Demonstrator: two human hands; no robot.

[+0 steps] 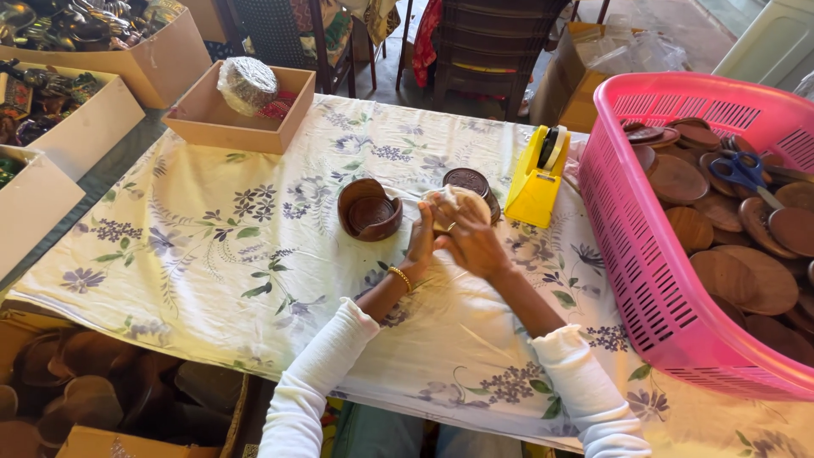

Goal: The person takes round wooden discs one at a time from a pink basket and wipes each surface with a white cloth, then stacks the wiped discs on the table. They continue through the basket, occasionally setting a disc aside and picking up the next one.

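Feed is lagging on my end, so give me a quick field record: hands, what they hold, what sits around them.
left hand: pressed on pale wrapped round item
right hand: gripping the same item from the right
beside hands: brown round wooden holder, dark carved disc
tape: yellow tape dispenser, upright
right side: pink basket of wooden discs, blue scissors on top
surface: floral tablecloth

Free room and obstacles around my hands. My left hand (421,240) and right hand (471,246) meet over the flowered cloth (220,246). Left of them the cloth lies open as far as the cardboard boxes (80,127). Just beside my left hand stands a brown holder (369,209); beyond my fingers, a round lid (469,181). To the right, a yellow tape dispenser (536,180) and a pink basket (644,280) wall off passage.
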